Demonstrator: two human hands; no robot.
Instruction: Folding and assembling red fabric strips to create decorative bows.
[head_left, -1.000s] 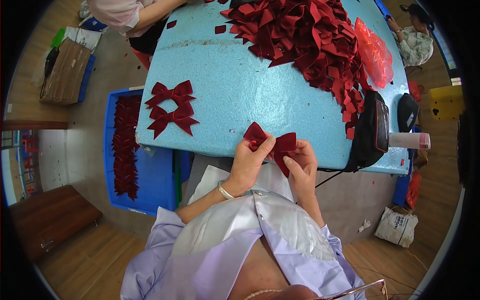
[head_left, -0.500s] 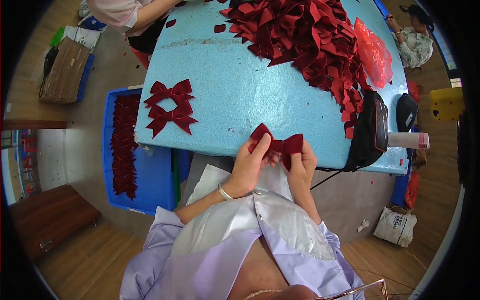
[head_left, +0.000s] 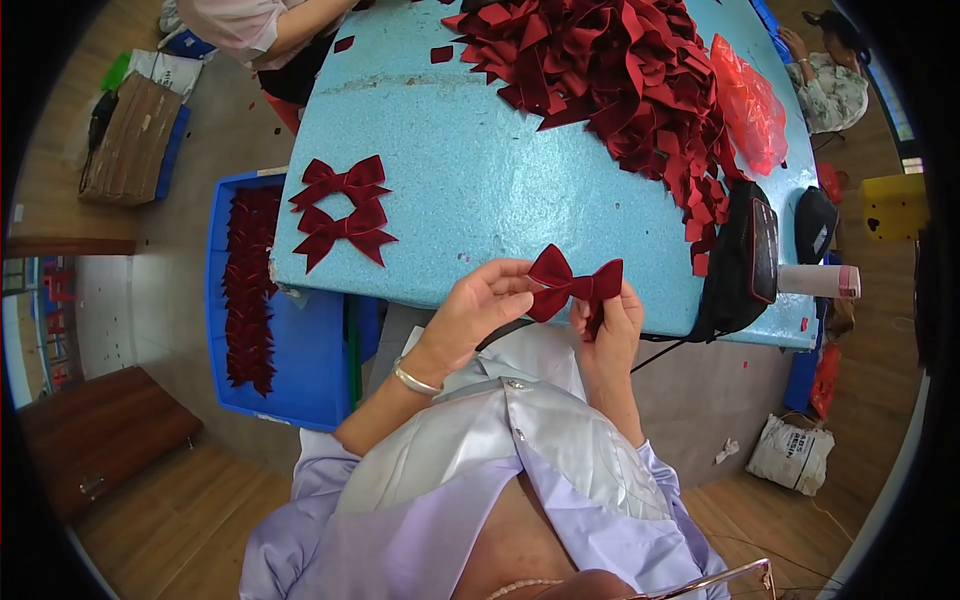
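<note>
A dark red velvet bow (head_left: 574, 287) is held just above the near edge of the blue table. My right hand (head_left: 610, 335) grips its right side, with the thumb in front. At the bow's left loop, my left hand (head_left: 482, 312) has thumb and fingertips closed on the edge; part of that grip is hidden. Two finished-looking bows lie on the table to the left, an upper bow (head_left: 343, 183) and a lower bow (head_left: 346, 233), their loops close together.
A large heap of red velvet pieces (head_left: 620, 80) covers the far right of the table (head_left: 420, 150). Beside it are a red plastic bag (head_left: 748, 105) and a black pouch (head_left: 738, 265). Left and below, a blue bin (head_left: 310, 370) holds rows of bows. Co-workers sit at the far side.
The bow has shifted slightly right and now faces up with its knot showing. My left hand has moved left from the bow's middle to its left edge.
</note>
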